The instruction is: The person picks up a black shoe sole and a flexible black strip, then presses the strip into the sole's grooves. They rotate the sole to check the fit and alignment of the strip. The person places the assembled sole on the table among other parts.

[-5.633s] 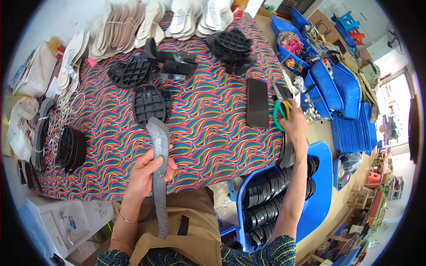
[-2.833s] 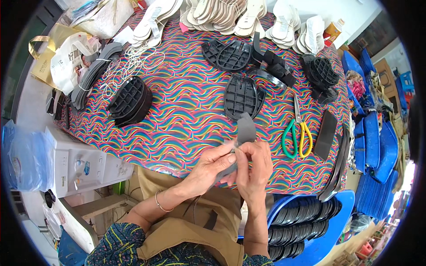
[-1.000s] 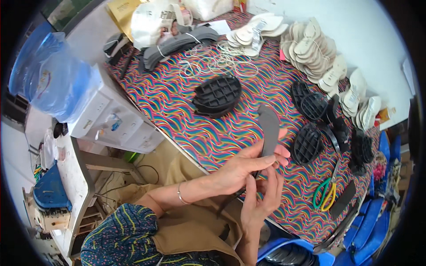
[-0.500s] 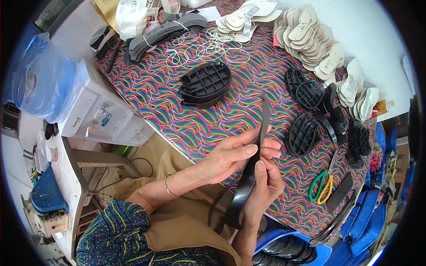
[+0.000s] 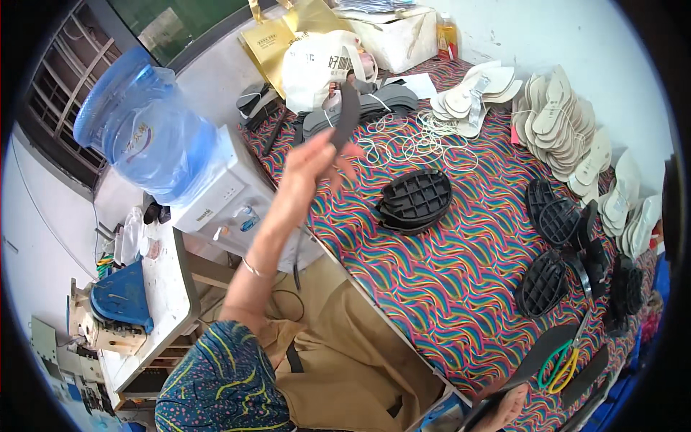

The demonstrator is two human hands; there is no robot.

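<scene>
My left hand [image 5: 311,164] is raised over the far left of the table, closed on a dark, curved, flat strip [image 5: 348,114] that sticks up past the fingers. Close behind it lies a tied stack of grey curved strips [image 5: 385,108]. At the lower right, my right hand [image 5: 507,409] is partly cut off by the frame edge. It grips a longer black curved strip [image 5: 534,354], whose far end reaches the scissors [image 5: 560,369] with green and yellow handles. Between the hands sits a stack of black gridded sole pieces [image 5: 416,200].
White elastic loops [image 5: 425,140] lie at the back, beside bundles of pale insoles [image 5: 554,119]. More black gridded pieces [image 5: 543,284] stand at the right. A water dispenser [image 5: 230,194] adjoins the table's left edge. A sewing machine [image 5: 115,309] stands farther left.
My hands have moved apart from the strips held together in front of me. The left went far and left with one strip, the right nearer and right with another. The view has shifted left.
</scene>
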